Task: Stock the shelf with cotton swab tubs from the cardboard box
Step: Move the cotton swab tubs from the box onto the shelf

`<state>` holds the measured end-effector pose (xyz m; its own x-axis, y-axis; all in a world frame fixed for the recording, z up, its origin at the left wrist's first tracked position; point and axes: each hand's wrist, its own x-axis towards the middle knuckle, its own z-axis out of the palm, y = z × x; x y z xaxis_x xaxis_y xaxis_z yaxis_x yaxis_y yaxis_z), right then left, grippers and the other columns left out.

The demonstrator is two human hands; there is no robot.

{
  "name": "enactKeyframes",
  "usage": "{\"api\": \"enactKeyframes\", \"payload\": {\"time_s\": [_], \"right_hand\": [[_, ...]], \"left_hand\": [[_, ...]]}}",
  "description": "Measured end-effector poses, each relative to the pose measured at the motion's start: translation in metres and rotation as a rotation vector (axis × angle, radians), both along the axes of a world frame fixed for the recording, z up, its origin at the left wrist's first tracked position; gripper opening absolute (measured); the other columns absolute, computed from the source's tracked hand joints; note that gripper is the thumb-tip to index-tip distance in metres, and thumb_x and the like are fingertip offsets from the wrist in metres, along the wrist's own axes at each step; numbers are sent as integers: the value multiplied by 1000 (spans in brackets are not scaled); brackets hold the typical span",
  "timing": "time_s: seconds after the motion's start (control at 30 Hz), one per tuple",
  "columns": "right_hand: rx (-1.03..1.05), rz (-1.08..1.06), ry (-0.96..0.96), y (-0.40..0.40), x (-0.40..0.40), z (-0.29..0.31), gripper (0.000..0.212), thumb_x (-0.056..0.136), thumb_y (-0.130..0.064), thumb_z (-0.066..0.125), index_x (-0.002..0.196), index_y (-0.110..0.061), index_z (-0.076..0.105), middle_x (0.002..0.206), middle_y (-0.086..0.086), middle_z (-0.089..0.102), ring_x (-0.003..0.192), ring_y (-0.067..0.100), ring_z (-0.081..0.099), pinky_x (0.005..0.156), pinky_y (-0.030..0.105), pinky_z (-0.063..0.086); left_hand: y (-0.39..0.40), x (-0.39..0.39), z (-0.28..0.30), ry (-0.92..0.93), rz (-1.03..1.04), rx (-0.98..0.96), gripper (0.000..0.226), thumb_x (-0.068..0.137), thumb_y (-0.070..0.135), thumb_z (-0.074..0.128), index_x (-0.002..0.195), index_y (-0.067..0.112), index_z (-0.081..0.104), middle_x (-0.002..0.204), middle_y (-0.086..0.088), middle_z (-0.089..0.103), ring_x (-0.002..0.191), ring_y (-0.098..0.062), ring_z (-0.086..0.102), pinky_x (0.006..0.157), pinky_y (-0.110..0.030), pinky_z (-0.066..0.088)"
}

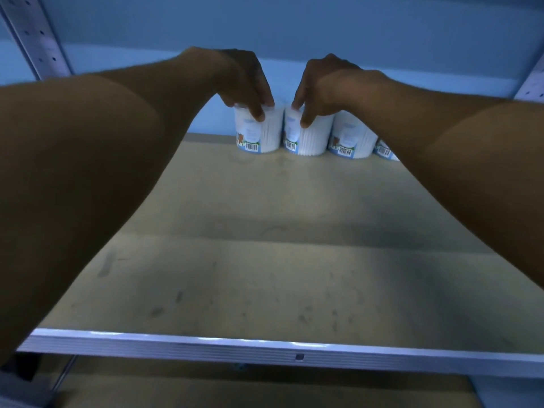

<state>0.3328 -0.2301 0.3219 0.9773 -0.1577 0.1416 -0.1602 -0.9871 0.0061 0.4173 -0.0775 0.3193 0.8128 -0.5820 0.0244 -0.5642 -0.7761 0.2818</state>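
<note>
Several white cotton swab tubs with blue labels and barcodes stand upright in a row at the back of the shelf board [265,260]. My left hand [247,83] grips the top of the leftmost tub [259,134] from above. My right hand [321,89] grips the top of the second tub [306,138] the same way. To their right stands a third tub [351,139], and beyond it my right forearm partly hides a fourth tub [384,150]. Both gripped tubs rest on the board. The cardboard box is out of view.
The shelf has a metal front rail [265,348] and perforated metal uprights at the back left [35,33] and back right [532,83]. A blue back wall [294,25] closes the shelf. A lower shelf board [265,390] shows beneath the rail.
</note>
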Motion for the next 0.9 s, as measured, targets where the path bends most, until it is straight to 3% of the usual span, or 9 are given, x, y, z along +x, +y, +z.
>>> {"api": "enactKeyframes", "payload": {"time_s": [0.13,0.23,0.3,0.43,0.6,0.8,0.9], "right_hand": [[18,-11,-14,-2,2,-2,50,70,-28,90,117,-27,73,120,0,69,111,25,62,96,38,52],[80,-24,-39,-6,0,-7,51,73,-29,88,121,-29,70,126,0,66,116,25,61,99,38,51],[140,-13,-34,-9,-5,-11,54,75,-31,87,125,-30,66,133,0,61,121,24,57,102,39,49],[233,69,-88,-14,-21,-15,66,77,-36,84,136,-30,56,147,0,47,134,20,45,107,33,40],[235,141,-86,-12,-55,-18,62,77,-34,85,134,-27,60,141,3,52,131,22,45,96,30,38],[273,171,-81,-6,-109,-19,60,77,-38,84,131,-29,61,138,3,55,132,20,45,98,32,41],[309,165,-85,3,-136,-19,59,76,-42,83,129,-31,61,135,0,55,123,17,49,95,30,41]], "left_hand": [[1,2,0,-3,-1,4,39,78,24,83,115,27,74,124,-1,68,104,-27,64,83,-31,53],[5,0,-2,-98,-19,43,43,81,34,79,123,31,70,133,3,62,117,-24,58,93,-28,42],[10,-5,-6,-135,-47,82,51,83,44,74,132,34,63,141,4,55,127,-21,50,97,-27,34],[23,-18,-13,-150,-53,137,75,76,63,71,144,42,45,154,3,39,139,-21,39,109,-37,32],[40,-45,-14,-103,-82,56,70,73,58,77,137,40,53,147,11,48,133,-18,46,112,-38,35],[65,-100,-15,-42,-94,43,68,69,64,76,132,49,53,143,15,49,127,-13,50,110,-39,39],[74,-130,-11,-18,-98,48,68,67,68,75,130,53,53,140,15,50,124,-11,52,109,-39,41]]}}
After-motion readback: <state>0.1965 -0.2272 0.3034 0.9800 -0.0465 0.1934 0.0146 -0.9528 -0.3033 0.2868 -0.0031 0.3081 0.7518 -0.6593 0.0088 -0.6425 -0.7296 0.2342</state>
